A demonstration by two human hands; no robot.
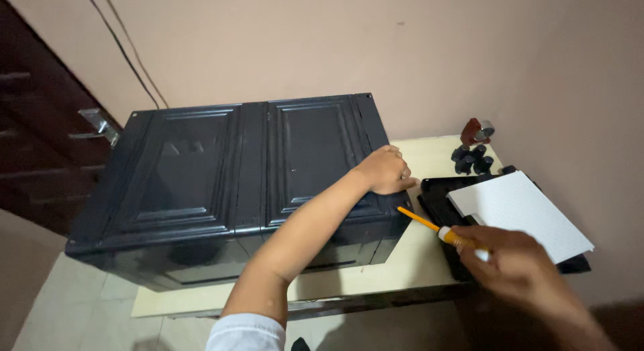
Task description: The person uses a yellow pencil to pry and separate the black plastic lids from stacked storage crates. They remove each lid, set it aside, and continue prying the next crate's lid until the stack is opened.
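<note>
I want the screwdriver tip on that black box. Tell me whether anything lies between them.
Nothing visible does. The screwdriver in the right hand points at the right end of the black box, with only bare tabletop under the gap. The left hand rests on the box's edge, just above that line.

Under your left hand (386,170) the black casing (228,183) looks like pressed sheet metal — painted, semi-glossy, its ribbed panels catching a dull sheen. The screwdriver (439,231) in your right hand (516,264) shows an orange shaft and a plastic-looking handle. At three o'clock of the casing, the white sheet (523,213) looks matt and finely textured, lying on a glossy black tray (436,200). The tabletop (409,257) is pale, smooth — laminate or wood, hard to tell.
</note>
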